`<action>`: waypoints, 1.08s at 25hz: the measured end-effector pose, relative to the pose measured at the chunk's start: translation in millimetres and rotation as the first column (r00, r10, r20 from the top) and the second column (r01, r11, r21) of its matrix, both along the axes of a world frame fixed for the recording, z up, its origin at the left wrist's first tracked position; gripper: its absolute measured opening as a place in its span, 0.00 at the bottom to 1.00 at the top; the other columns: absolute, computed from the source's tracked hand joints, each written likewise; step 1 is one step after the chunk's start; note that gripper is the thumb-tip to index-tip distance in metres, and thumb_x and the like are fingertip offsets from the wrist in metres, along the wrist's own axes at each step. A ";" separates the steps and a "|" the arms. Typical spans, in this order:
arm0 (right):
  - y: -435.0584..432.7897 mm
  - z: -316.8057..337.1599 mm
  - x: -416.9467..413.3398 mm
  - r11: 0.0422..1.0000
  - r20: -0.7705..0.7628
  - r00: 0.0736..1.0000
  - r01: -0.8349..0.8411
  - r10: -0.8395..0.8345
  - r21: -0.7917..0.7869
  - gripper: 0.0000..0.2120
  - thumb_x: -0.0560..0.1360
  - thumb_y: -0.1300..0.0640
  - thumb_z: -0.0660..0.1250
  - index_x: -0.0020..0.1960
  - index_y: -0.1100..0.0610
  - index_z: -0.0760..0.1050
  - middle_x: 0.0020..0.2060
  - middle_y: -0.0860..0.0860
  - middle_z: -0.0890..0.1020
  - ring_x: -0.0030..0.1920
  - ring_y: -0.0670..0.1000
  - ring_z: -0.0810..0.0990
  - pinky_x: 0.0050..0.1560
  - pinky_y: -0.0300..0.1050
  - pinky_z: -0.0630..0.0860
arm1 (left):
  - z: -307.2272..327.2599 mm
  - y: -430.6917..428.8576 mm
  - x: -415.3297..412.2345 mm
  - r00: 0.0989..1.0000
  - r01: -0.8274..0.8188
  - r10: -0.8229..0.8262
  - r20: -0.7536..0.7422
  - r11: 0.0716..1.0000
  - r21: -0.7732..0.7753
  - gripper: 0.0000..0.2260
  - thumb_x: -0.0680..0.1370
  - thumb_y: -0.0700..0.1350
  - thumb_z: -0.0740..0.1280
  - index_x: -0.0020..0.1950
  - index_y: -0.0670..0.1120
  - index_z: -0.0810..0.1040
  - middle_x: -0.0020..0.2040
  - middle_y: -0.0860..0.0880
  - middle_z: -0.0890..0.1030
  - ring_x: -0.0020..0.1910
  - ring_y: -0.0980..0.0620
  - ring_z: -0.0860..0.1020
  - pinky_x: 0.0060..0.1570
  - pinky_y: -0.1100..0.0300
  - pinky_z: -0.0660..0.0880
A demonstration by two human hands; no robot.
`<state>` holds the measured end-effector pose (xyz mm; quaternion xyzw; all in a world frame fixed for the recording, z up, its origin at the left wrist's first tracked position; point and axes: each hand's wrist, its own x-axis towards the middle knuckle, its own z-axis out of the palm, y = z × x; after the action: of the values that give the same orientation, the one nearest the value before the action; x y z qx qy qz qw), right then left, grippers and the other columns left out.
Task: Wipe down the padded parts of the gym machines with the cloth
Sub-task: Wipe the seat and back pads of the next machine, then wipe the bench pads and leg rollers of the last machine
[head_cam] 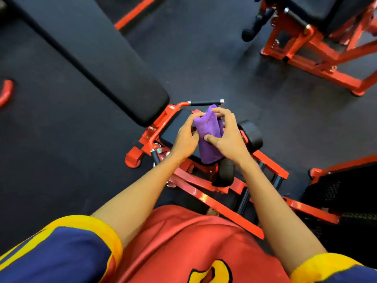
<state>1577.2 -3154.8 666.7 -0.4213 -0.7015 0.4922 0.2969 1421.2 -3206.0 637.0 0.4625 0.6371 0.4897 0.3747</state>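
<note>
Head view: person stands over a red-framed machine, both arms stretched forward and down; the hands meet above its seat.
Cloth (208, 131): purple, bunched into a tall fold, held in the air between both hands over the seat pad (173, 129). Cannot tell whether its lower end touches the pad.
Left hand (186, 137): grip closed, thumb and curled fingers pinching the cloth's upper left edge.
Right hand (229, 137): grip closed too; thumb pressed on the cloth's front, fingers hooked over its top.
Why held so: a two-handed pinch at opposite edges reads as folding or regathering the cloth into a wad, not wiping. Judgement only.
Back pad (98, 58): long, black, runs up-left from the seat; its near end lies near the left hand. Largest surface to cover.
Rollers (252, 135): black padded cylinders, one right of the hands, another below them by the frame (204, 197). Both count as padded parts.
Handle (206, 102): black-sleeved bar just beyond the cloth; not padding, probably skipped.
Far machine (318, 48): upper right, well apart across the dark floor (224, 48); dark pad on top.
Stage: cloth is not pressed to any pad; wiping looks about to start once the wad is set.
Risk: the loose tail could snag on hardware under the seat.
</note>
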 end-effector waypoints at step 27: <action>-203.8 -10.9 -557.9 0.567 0.148 0.549 -0.811 0.822 -0.143 0.33 0.60 0.53 0.83 0.52 0.51 0.62 0.39 0.45 0.69 0.38 0.47 0.65 0.39 0.46 0.68 | 17.7 -340.5 -514.6 0.856 -0.516 0.517 0.001 0.855 -0.048 0.08 0.75 0.37 0.65 0.37 0.39 0.80 0.39 0.59 0.77 0.39 0.60 0.73 0.44 0.68 0.68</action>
<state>1019.3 -3358.6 655.9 -0.1023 -0.8279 0.5493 -0.0490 906.6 -3546.5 654.7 0.2628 0.7462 0.5607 0.2445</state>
